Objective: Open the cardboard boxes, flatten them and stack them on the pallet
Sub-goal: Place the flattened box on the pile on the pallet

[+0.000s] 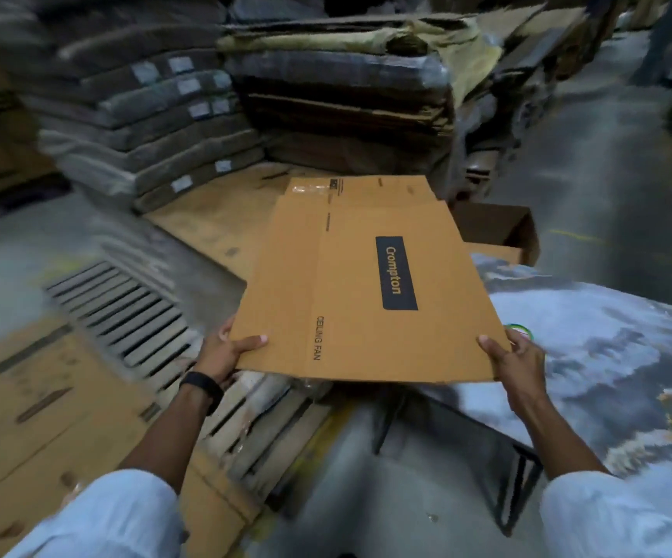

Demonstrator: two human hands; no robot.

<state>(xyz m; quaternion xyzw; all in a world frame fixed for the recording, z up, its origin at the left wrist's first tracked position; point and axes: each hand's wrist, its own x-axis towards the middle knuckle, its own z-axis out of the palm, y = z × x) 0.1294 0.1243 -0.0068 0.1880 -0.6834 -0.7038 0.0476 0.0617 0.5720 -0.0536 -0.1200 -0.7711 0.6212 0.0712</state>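
A flattened brown cardboard box [366,283] printed "Crompton" and "CEILING FAN" is held level in the air in front of me. My left hand [227,352] grips its near left corner, thumb on top. My right hand [513,356] grips the near right corner the same way. Below and to the left lies a slatted wooden pallet [133,312], partly covered by flat cardboard sheets [36,416]. More flat cardboard [213,227] lies on the floor beyond the box.
Tall stacks of wrapped bundles [145,114] and flattened cartons [346,102] rise behind. An open brown box [499,231] sits at right. A blue-white patterned surface [608,356] fills the right side, with a dark metal frame [467,457] below. Grey floor runs back at right.
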